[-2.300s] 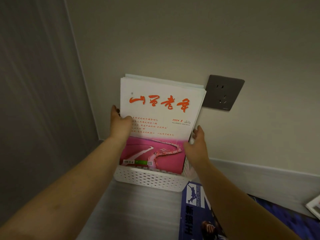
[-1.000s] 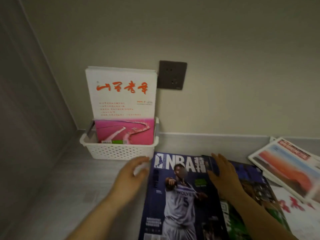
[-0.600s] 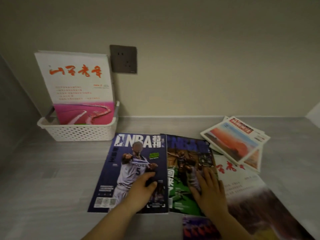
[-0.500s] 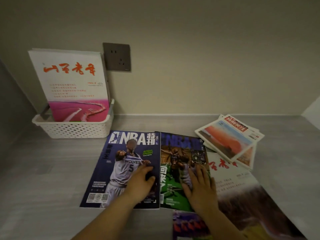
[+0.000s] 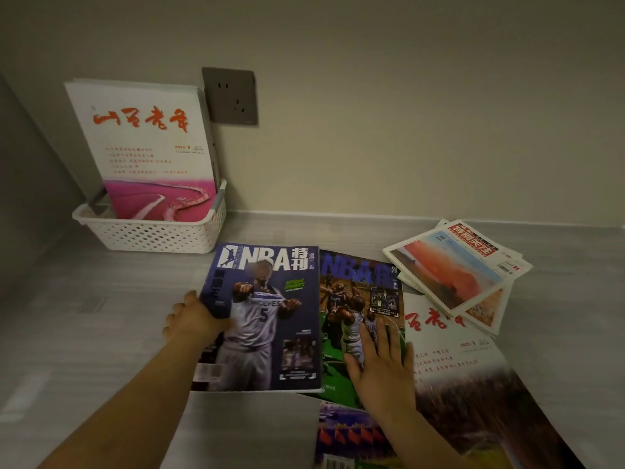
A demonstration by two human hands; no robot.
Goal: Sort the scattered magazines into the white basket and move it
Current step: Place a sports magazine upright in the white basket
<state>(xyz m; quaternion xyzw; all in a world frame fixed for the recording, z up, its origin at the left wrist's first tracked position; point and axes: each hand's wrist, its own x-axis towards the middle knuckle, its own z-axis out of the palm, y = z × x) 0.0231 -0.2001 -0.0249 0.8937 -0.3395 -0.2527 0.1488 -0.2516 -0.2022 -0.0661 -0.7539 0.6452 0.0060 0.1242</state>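
— White basket (image 5: 152, 236): where does it stand?
— At the back left of the grey tabletop (image 5: 84, 333), against the wall, near the socket (image 5: 231, 96). A pink-and-white magazine (image 5: 148, 154) stands upright in it, leaning back on the wall.
— And the hands?
— The left hand (image 5: 196, 319) grips the left edge of the purple NBA magazine (image 5: 270, 309), fingers curled round it. The right hand (image 5: 382, 370) lies flat, fingers straight, on the green NBA magazine (image 5: 355, 292) just beside it.
— Anything else lying loose?
— A white magazine (image 5: 449, 353), partly under the green one, and a small stack (image 5: 453, 269) at the right, overlapping its top corner.
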